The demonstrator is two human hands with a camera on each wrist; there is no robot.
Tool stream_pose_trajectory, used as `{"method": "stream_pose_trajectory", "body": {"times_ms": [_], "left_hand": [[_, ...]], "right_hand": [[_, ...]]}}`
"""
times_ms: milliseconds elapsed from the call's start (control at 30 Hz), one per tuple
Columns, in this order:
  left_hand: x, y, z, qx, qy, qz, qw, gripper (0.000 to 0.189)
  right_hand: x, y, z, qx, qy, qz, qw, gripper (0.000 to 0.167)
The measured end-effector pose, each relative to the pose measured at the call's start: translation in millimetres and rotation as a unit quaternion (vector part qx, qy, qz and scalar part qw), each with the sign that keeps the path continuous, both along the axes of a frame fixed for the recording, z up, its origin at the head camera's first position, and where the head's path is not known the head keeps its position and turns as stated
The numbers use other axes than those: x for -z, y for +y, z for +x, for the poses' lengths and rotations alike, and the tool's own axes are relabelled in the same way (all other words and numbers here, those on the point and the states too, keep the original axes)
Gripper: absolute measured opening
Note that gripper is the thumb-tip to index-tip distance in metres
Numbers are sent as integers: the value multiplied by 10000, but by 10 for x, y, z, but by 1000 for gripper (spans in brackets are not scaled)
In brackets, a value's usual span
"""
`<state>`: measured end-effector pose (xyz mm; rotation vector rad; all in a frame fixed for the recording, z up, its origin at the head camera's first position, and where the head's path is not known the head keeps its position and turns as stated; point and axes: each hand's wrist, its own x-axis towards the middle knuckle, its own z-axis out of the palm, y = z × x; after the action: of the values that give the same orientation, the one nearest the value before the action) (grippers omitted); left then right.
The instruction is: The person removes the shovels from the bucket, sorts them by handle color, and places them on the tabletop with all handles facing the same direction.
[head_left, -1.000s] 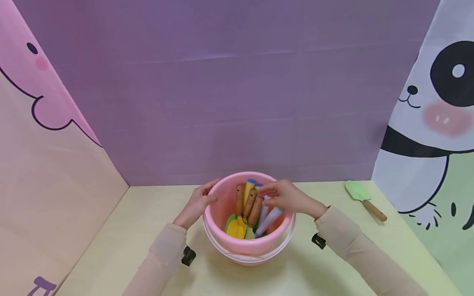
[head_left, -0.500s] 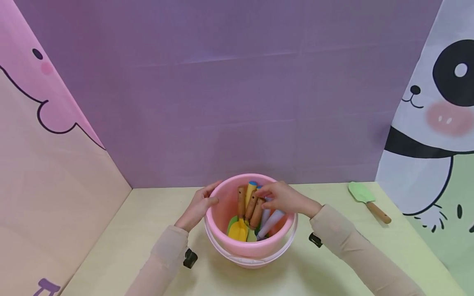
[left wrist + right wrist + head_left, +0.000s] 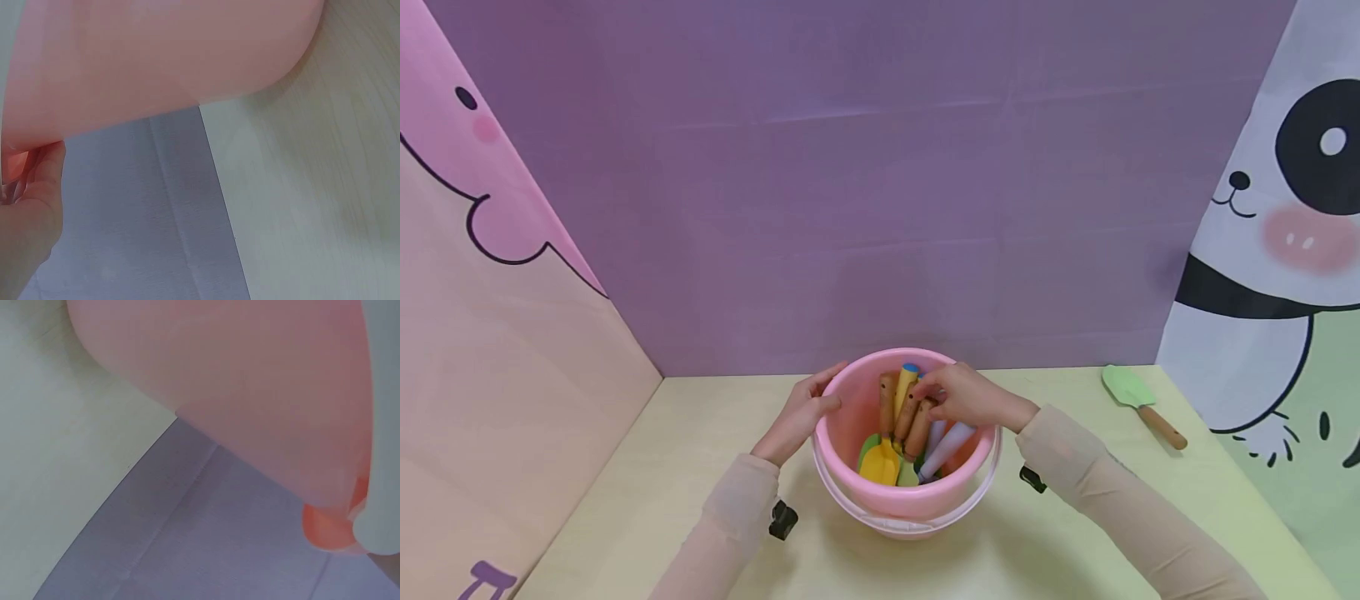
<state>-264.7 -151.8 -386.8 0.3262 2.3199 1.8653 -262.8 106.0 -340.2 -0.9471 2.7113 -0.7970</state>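
Note:
A pink bucket [image 3: 887,502] with a white carrying handle [image 3: 898,527] stands in front of me. My left hand [image 3: 793,421] grips its rim on the left, thumb inside; the left wrist view has the fingers against the pink wall [image 3: 175,56]. Over the right rim reaches my right hand [image 3: 973,397], finger and thumb around the top of a wooden handle [image 3: 917,438]; that tool's head is mostly hidden. Beside it are other wooden handles, a small yellow shovel [image 3: 880,464], a yellow handle with a blue end [image 3: 906,383] and pale lilac handles [image 3: 949,448].
A trowel with a green blade [image 3: 1127,386] and wooden handle lies at the back right of the pale table [image 3: 722,467]. A purple backdrop [image 3: 880,208] rises behind, with cartoon-printed panels on both sides. In the right wrist view, the bucket's side [image 3: 237,394] takes up much of the picture.
My right hand has moved slightly left and deeper among the handles, its finger and thumb closing around a wooden one. The left hand stays on the rim.

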Motion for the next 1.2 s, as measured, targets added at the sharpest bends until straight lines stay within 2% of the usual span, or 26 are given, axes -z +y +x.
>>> {"method": "stream_pose_trajectory", "body": {"times_ms": [267, 467, 667, 800, 900, 1033, 1200], "left_hand": [[-1, 3, -5, -13, 29, 21, 10000, 57], [15, 6, -4, 17, 63, 26, 10000, 56], [19, 9, -24, -50, 74, 83, 9999, 56], [23, 22, -34, 0, 116, 91, 9999, 56], [24, 22, -39, 22, 104, 104, 9999, 56], [23, 8, -42, 8, 60, 114, 9999, 56], [29, -8, -37, 49, 67, 91, 9999, 56]], "right_hand": [[-7, 32, -17, 112, -416, -501, 9978, 31], [-12, 52, -19, 76, -502, -598, 9969, 28], [-42, 43, -2, -220, -853, -514, 9948, 27], [-56, 34, 13, -230, -964, -417, 9942, 29], [-38, 21, 3, -429, -1099, -450, 9920, 27], [-5, -23, -11, -931, -1056, -341, 9895, 22], [24, -93, 10, -916, -919, -26, 9916, 23]]}}
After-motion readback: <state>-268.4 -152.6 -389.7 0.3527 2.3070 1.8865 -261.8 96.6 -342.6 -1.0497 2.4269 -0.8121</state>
